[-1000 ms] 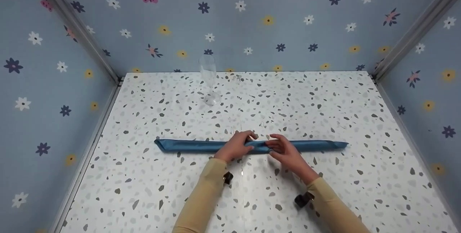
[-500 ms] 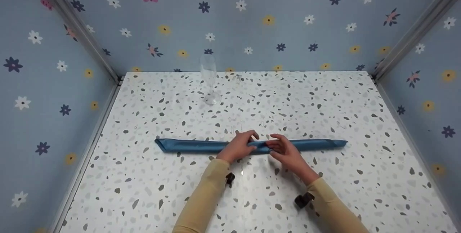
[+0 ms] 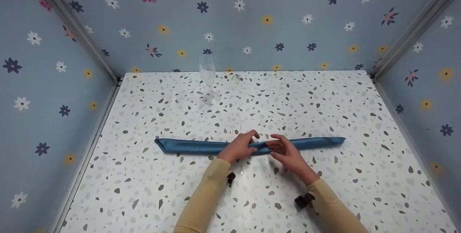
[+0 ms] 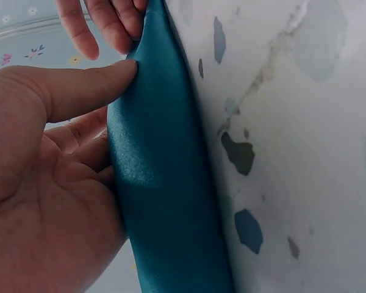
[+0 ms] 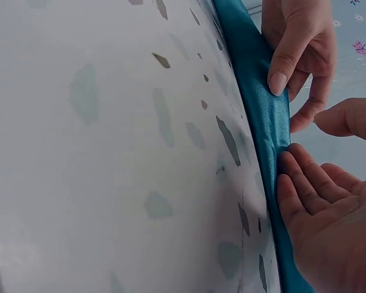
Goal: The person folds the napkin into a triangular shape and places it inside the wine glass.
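A blue satin cloth (image 3: pixel 194 147), folded into a long narrow strip, lies across the table from left to right. Near its middle my left hand (image 3: pixel 237 147) pinches it. The left wrist view shows the thumb on the cloth's near face, with other fingers partly hidden behind it. Just to the right, my right hand (image 3: pixel 288 153) touches the strip with loosely bent fingertips. Its thumb stands off the cloth in the right wrist view. Between the two hands the fabric is slightly creased.
A clear stemmed glass (image 3: pixel 208 76) stands upright toward the back left of the speckled white table (image 3: pixel 288 103). Blue flower-patterned panels (image 3: pixel 230 24) enclose the back and both sides.
The strip's right end has swung slightly away from me, so the cloth bends gently at the hands. My left hand has edged to the right; the right hand has stayed almost still.
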The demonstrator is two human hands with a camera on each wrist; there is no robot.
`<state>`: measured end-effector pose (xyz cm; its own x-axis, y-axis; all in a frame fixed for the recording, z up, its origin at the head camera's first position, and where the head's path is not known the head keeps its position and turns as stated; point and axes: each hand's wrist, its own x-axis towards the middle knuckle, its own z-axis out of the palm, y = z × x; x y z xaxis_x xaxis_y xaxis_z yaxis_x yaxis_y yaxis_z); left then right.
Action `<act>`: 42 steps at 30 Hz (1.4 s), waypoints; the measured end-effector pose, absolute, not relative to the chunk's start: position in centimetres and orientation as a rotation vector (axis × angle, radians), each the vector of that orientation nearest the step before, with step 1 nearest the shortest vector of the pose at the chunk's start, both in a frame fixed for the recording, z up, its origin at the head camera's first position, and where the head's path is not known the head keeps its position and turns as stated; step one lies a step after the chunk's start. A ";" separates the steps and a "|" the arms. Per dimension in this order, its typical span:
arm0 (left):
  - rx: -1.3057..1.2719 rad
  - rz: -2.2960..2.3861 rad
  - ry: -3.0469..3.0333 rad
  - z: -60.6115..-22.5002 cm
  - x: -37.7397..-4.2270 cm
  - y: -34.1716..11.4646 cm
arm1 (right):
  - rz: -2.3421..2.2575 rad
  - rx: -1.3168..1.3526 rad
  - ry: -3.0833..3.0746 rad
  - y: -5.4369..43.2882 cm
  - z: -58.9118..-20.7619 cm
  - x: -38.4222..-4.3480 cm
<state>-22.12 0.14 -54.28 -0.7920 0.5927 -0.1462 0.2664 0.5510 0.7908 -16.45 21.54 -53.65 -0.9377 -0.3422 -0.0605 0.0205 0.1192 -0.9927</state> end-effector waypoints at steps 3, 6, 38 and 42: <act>0.728 1.176 2.350 -54.2 -22.0 0.0 | -1.908 -0.330 2.109 21.6 -53.7 -16.4; 0.769 1.260 2.316 -54.1 -22.0 -0.1 | -1.934 -0.340 2.092 21.8 -54.0 -16.5; 0.954 2.062 2.106 -42.5 -19.6 0.7 | -2.418 -0.516 2.205 21.2 -47.3 -18.8; 0.998 2.071 2.096 -41.4 -19.6 0.6 | -2.451 -0.527 2.221 21.0 -45.8 -19.6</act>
